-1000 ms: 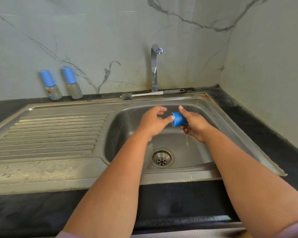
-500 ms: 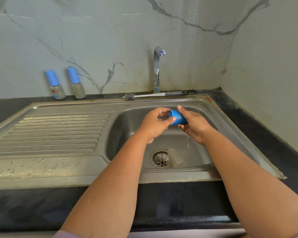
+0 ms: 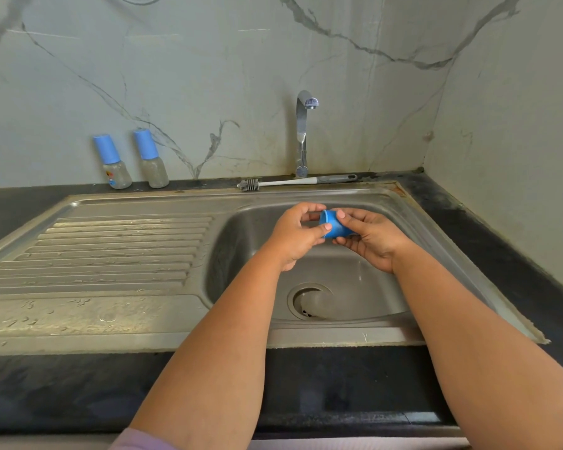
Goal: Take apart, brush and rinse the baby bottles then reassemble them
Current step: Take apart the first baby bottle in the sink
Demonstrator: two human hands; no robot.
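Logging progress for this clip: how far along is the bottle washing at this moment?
Early. One bottle is apart: its clear body lies over the sink drain, and both hands, left hand and right hand, hold its blue cap over the basin. The brush lies unused behind the sink. Two capped bottles stand assembled on the counter, so brushing, rinsing and reassembly look mostly ahead.
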